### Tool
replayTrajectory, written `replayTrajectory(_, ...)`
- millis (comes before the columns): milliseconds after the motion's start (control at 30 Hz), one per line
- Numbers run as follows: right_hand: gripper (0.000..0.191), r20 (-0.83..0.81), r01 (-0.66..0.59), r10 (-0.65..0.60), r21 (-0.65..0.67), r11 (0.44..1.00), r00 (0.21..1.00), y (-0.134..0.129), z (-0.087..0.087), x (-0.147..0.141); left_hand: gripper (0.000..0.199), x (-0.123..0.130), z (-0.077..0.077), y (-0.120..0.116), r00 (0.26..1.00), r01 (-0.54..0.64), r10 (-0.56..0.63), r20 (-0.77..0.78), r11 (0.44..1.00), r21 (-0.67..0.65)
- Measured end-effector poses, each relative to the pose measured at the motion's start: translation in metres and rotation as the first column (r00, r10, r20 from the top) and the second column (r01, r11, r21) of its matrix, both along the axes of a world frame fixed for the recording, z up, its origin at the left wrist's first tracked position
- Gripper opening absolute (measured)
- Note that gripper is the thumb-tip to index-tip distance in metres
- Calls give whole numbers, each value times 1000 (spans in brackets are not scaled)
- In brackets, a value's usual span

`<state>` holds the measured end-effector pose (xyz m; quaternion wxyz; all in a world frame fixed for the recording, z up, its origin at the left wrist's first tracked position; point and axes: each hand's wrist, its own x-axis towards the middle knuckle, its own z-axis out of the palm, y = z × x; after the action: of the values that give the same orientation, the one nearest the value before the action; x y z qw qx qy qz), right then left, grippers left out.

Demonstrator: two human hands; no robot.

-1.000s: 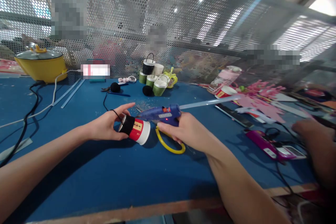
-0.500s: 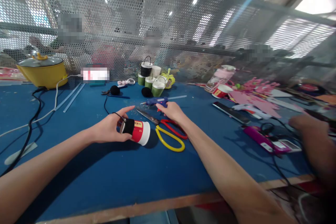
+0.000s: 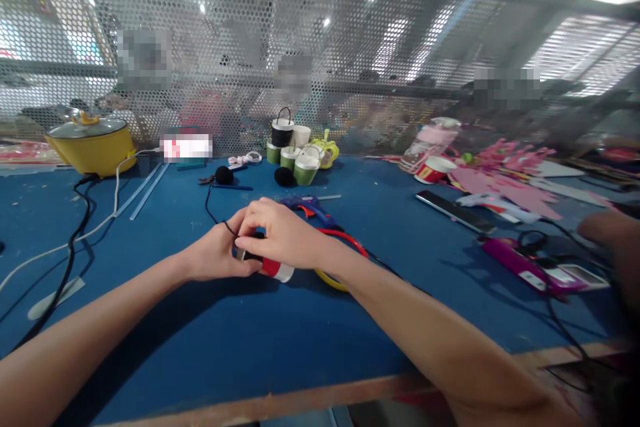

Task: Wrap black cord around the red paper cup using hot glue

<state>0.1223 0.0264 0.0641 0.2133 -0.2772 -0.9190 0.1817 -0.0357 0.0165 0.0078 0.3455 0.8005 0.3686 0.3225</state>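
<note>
My left hand (image 3: 215, 250) is wrapped round a small red and white paper cup (image 3: 276, 269), tilted on its side with a black band round it. A black cord (image 3: 209, 208) runs from a black yarn ball (image 3: 223, 175) to the cup. My right hand (image 3: 280, 230) reaches across the cup, its fingertips closed at the cord by the black band; it covers much of the cup. Behind that hand a blue glue gun (image 3: 315, 208) lies on the table. Scissors with a red and a yellow handle (image 3: 350, 238) are partly hidden under my right wrist.
Several small cups (image 3: 306, 167) and a second black ball (image 3: 285, 177) stand at the back. A yellow pot (image 3: 93, 147) is at left. To the right are a phone (image 3: 453, 210), a purple power strip (image 3: 520, 263), pink cutouts (image 3: 505, 183) and another person's blurred hand (image 3: 610, 240).
My right hand has let go of the glue gun, leaving it on the table, and has moved left and nearer onto the cup. My left hand still holds the cup.
</note>
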Motion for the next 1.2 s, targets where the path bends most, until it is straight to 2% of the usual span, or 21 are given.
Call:
replayTrajectory(67,15,-88,34,-45,-124,992,995,1,3,5,52,-1,-2,1,1000,21,-20,14,999,-43)
replayTrajectory(167,11,-205,125,-190,-293,948,960,3,4,20,72,-2,-5,1,998,44,-36,55,986,-160)
replayTrajectory(233,12,-223,176,-268,-360,916,937,4,1,29,81,-2,-7,0,998,45,-35,61,985,-167)
replayTrajectory(333,15,-224,220,-333,-411,884,916,4,-9,36,83,0,-7,-3,998,53,-48,43,988,-148)
replayTrajectory(500,16,-235,228,-357,-440,869,904,5,-22,39,84,1,-6,-7,997,76,-75,16,995,-70)
replayTrajectory(867,13,-175,246,-369,-486,839,913,1,-31,37,86,4,-1,-13,997,57,-51,-49,989,135)
replayTrajectory(1033,14,-107,251,-318,-404,879,942,-1,-33,40,83,3,-4,-12,993,78,-51,-102,957,279)
replayTrajectory(1200,15,-97,267,-315,-333,904,944,-1,-35,42,81,2,-3,-10,986,89,-36,-161,937,339)
